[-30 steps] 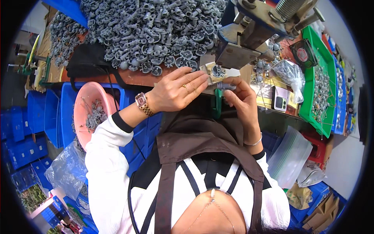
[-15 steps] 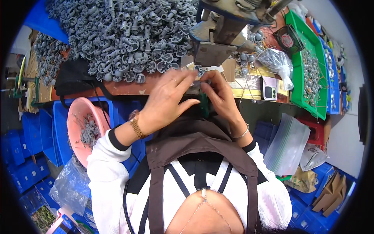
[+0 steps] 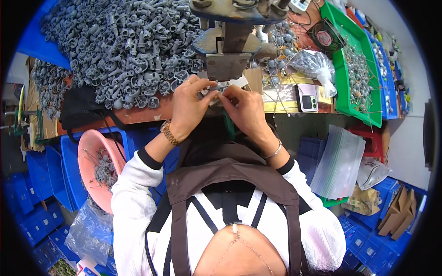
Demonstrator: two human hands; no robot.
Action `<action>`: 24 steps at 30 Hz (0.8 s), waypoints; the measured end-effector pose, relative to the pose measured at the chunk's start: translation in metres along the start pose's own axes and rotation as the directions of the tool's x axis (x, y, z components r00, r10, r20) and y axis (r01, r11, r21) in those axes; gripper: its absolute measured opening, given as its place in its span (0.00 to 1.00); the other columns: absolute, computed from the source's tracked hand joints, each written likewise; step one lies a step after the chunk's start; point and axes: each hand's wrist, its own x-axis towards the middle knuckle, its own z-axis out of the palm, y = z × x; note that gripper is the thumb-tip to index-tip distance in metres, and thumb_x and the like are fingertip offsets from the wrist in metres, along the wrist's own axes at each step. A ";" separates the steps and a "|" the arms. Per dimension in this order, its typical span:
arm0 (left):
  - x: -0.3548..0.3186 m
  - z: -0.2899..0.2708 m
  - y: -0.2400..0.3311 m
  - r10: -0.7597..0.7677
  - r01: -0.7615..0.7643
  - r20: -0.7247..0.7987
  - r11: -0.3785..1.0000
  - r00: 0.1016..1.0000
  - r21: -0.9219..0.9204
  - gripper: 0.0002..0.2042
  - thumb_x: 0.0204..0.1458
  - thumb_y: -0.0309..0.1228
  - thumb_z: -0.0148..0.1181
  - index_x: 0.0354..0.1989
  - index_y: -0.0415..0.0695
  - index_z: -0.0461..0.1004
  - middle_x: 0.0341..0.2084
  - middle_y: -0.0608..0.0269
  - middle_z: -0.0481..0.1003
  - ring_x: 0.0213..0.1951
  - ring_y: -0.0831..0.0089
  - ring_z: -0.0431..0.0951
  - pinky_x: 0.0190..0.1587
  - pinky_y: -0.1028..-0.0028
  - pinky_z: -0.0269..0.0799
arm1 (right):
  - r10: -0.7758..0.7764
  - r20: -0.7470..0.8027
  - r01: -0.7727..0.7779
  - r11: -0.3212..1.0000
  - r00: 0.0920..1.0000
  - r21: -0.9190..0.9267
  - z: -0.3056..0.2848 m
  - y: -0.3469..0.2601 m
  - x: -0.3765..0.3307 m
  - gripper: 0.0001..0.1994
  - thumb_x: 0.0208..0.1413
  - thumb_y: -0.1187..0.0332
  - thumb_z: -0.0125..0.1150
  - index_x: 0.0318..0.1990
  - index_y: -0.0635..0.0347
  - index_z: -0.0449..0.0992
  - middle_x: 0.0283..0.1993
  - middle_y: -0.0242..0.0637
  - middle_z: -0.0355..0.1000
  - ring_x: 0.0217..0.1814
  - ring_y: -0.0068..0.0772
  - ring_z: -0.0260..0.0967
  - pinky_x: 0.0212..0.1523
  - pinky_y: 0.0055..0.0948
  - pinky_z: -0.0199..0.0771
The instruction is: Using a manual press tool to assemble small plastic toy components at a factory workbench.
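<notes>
My left hand point(image 3: 191, 105) and my right hand point(image 3: 246, 109) meet at the table's front edge, just below a metal press head point(image 3: 226, 66). Thumb and fingers are pinched together on both, with the fingertips almost touching. A small greyish piece point(image 3: 221, 86) shows between them; it is too small and too covered to name. Left of the hands rises a large heap of grey plastic fittings point(image 3: 138, 50), round cups and short tubes among them.
Right of the press lie grey balls with wires point(image 3: 276, 64), a clear bag of parts point(image 3: 315, 66) and a phone point(image 3: 307, 98). A green tray point(image 3: 340, 87) and small fan point(image 3: 326, 36) stand farther right. A pink basin point(image 3: 90, 172) and black bag point(image 3: 80, 108) are at left.
My left hand, earlier blurred with its thumb spread, has closed its fingers and come in beside the right hand. The view has shifted, so the press appears farther left.
</notes>
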 end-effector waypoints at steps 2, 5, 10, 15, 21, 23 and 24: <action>0.001 -0.003 -0.005 0.002 -0.002 -0.003 1.000 1.000 -0.019 0.09 0.40 0.23 0.67 0.33 0.43 0.80 0.22 0.61 0.70 0.19 0.69 0.68 0.24 0.73 0.63 | -0.061 0.028 0.060 0.997 0.998 0.045 -0.012 -0.001 0.002 0.04 0.49 0.72 0.64 0.31 0.62 0.77 0.23 0.41 0.75 0.22 0.32 0.75 0.24 0.26 0.72; 0.003 -0.007 -0.010 -0.008 0.008 -0.011 1.000 1.000 0.020 0.09 0.38 0.22 0.68 0.31 0.44 0.80 0.21 0.62 0.69 0.20 0.70 0.68 0.25 0.73 0.63 | 0.124 0.226 -0.157 0.979 0.966 0.133 -0.046 0.004 0.011 0.07 0.54 0.71 0.59 0.32 0.65 0.79 0.25 0.37 0.76 0.22 0.23 0.72 0.24 0.22 0.71; 0.016 -0.009 -0.009 0.126 -0.121 0.143 0.992 0.982 -0.045 0.09 0.38 0.23 0.68 0.30 0.44 0.81 0.20 0.61 0.67 0.24 0.68 0.69 0.28 0.71 0.65 | 0.078 -0.126 0.033 0.712 0.989 0.702 -0.088 0.023 0.120 0.12 0.59 0.69 0.54 0.46 0.67 0.74 0.34 0.32 0.74 0.33 0.19 0.70 0.33 0.17 0.68; 0.000 0.002 0.001 0.101 -0.100 0.000 0.989 0.995 0.113 0.06 0.39 0.25 0.67 0.29 0.43 0.80 0.22 0.59 0.69 0.25 0.63 0.71 0.28 0.68 0.66 | -0.157 -0.298 0.325 0.658 0.942 0.680 -0.106 -0.054 0.121 0.18 0.57 0.71 0.56 0.54 0.68 0.67 0.40 0.33 0.73 0.36 0.22 0.69 0.37 0.21 0.68; -0.002 0.002 0.006 0.012 -0.014 0.022 0.996 1.000 0.092 0.09 0.39 0.22 0.67 0.32 0.41 0.79 0.20 0.61 0.67 0.24 0.69 0.68 0.27 0.72 0.64 | -0.599 -0.445 0.695 0.714 0.666 0.080 -0.077 -0.040 -0.016 0.10 0.43 0.71 0.70 0.28 0.59 0.72 0.26 0.35 0.70 0.35 0.38 0.72 0.47 0.43 0.71; -0.002 -0.003 0.008 0.056 -0.067 0.056 0.972 0.997 0.223 0.07 0.42 0.25 0.66 0.31 0.40 0.79 0.19 0.60 0.69 0.23 0.67 0.70 0.26 0.71 0.65 | -0.664 -0.257 0.691 0.723 0.702 0.018 -0.103 -0.046 -0.016 0.14 0.36 0.65 0.75 0.24 0.56 0.73 0.26 0.34 0.71 0.36 0.39 0.72 0.49 0.41 0.71; -0.005 -0.009 0.005 0.080 -0.108 0.094 0.929 0.992 0.355 0.06 0.44 0.27 0.64 0.30 0.40 0.78 0.18 0.59 0.70 0.22 0.65 0.72 0.26 0.70 0.66 | -0.671 -0.192 0.687 0.726 0.716 0.022 -0.120 -0.051 -0.006 0.15 0.34 0.64 0.76 0.26 0.57 0.74 0.31 0.36 0.73 0.39 0.40 0.72 0.49 0.40 0.70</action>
